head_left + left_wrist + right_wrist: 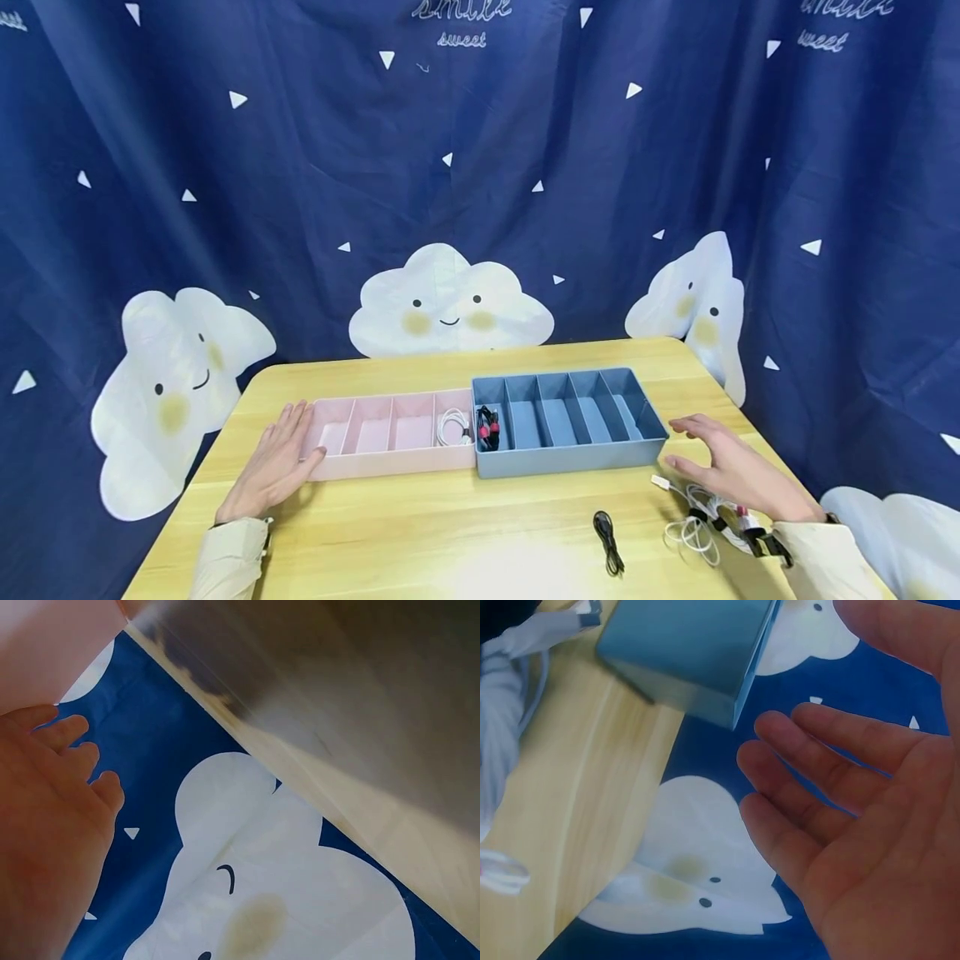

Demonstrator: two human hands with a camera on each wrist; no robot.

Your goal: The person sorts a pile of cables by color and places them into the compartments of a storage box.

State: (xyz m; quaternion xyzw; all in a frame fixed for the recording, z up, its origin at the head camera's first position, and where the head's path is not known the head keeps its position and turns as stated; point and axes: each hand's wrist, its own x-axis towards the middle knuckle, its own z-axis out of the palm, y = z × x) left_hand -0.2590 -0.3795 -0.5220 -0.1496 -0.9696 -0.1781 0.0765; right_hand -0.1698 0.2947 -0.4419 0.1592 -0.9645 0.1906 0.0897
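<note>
In the head view the left hand (277, 462) lies with straight fingers against the left end of the pink divided tray (390, 467). The right hand (731, 467), fingers apart and holding nothing, hovers just right of the blue divided tray (570, 457). Both trays stand end to end. A white coiled cable (452, 427) lies in the pink tray's rightmost compartment; black cables with red ties (488, 428) lie in the blue tray's leftmost one. The right wrist view shows the right hand (855, 802) relaxed near the blue tray's end (682, 652).
A black bundled cable (608, 543) lies on the table (375, 542) in front of the blue tray. Several white cables (697, 521) sit in a heap below the right hand, partly hidden by the forearm. A dark blue curtain (480, 167) with clouds hangs behind the table.
</note>
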